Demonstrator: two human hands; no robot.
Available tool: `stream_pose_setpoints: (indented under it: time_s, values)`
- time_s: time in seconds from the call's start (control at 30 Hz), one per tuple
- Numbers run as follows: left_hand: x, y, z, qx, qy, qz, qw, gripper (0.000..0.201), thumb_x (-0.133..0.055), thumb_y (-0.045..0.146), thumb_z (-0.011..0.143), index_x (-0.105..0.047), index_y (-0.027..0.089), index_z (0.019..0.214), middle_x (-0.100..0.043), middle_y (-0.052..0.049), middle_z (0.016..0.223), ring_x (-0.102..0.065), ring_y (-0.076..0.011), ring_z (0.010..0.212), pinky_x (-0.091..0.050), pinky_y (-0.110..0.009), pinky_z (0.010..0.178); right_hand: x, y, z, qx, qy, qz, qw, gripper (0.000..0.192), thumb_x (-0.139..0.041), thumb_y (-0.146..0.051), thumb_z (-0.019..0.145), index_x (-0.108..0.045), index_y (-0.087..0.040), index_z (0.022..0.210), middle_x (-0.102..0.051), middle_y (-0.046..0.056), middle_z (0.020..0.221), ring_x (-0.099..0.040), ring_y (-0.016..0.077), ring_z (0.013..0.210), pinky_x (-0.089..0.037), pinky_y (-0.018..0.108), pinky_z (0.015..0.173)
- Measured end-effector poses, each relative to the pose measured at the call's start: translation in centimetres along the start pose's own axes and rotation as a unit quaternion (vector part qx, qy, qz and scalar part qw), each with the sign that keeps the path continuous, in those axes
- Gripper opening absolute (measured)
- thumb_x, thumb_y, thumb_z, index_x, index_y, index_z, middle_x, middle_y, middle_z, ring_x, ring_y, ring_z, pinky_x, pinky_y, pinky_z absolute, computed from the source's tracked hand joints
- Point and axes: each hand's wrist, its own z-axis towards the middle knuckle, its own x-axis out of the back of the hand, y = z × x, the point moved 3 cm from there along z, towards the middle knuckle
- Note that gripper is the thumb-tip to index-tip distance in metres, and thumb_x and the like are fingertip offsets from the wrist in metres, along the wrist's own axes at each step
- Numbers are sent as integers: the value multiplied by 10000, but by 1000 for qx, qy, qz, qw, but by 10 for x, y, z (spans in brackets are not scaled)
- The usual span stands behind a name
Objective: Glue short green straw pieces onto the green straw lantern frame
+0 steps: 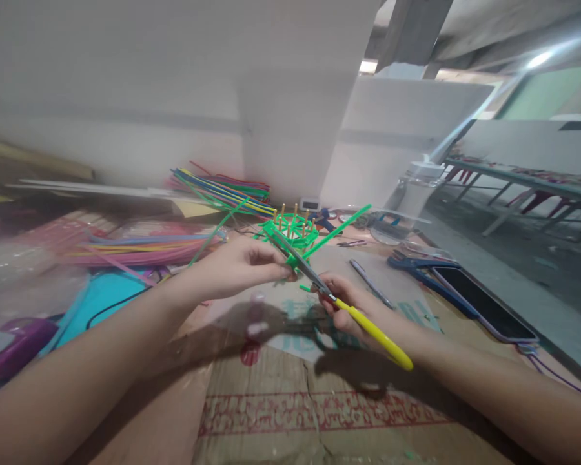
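My left hand (pixel 242 266) pinches a green plastic strip (pixel 293 260) where it comes off a green woven piece (pixel 293 232) set on a ring of wooden pegs. My right hand (pixel 351 310) grips yellow-handled scissors (pixel 368 326). Their metal blades (pixel 300 261) reach up and left to the strip right beside my left fingertips. One long green strip (pixel 341 227) sticks out to the right of the woven piece.
Bundles of coloured plastic strips (pixel 223 187) lie at the back and at the left (pixel 145 250). A phone (pixel 484 303) lies on the right, a pen (pixel 368 279) near my right hand. Flattened cardboard (pixel 319 407) covers the surface; a purple object (pixel 10 349) sits far left.
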Motion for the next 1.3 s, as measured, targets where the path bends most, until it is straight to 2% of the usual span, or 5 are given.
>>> stream_pose_setpoints:
  time_s: [0.23,0.43,0.8,1.07,1.3]
  values:
    - [14,-10,-1,12,22,29,999,234,-635,391,841,-752,192,804,-755,-14,819,-677,-179,814,-513,-281,763,20,4,1,-32,-14,-107,994,639,-631,-659,847,-471,-236,1298,-542,40,948,-477,190,802,-427,331,705]
    - [54,-3,-16,51,216,53,974,355,-639,528,867,-764,196,850,-771,-38,889,-688,-217,899,-530,-297,786,29,11,6,-66,-14,-239,969,571,-716,-510,832,-568,-226,1305,-641,84,1094,-588,247,960,-487,384,831]
    - [-14,-11,3,12,45,-30,998,333,-603,463,892,-743,170,820,-742,-33,824,-670,-175,808,-504,-275,740,15,15,8,-20,-25,-369,929,437,-664,-344,892,-648,-187,1300,-624,158,1232,-581,301,1142,-455,489,1011]
    - [-49,-32,4,91,-19,26,995,368,-581,511,887,-715,178,805,-651,9,661,-566,-136,588,-379,-226,523,11,20,16,-79,127,38,988,327,-684,-493,838,-698,-186,952,-712,25,805,-662,171,750,-539,341,752]
    - [-67,-38,7,55,-66,36,996,349,-525,447,914,-686,181,756,-614,20,636,-543,-134,596,-368,-230,546,4,34,18,-98,125,79,984,350,-773,-505,744,-675,-171,777,-664,-5,681,-622,136,639,-511,277,643]
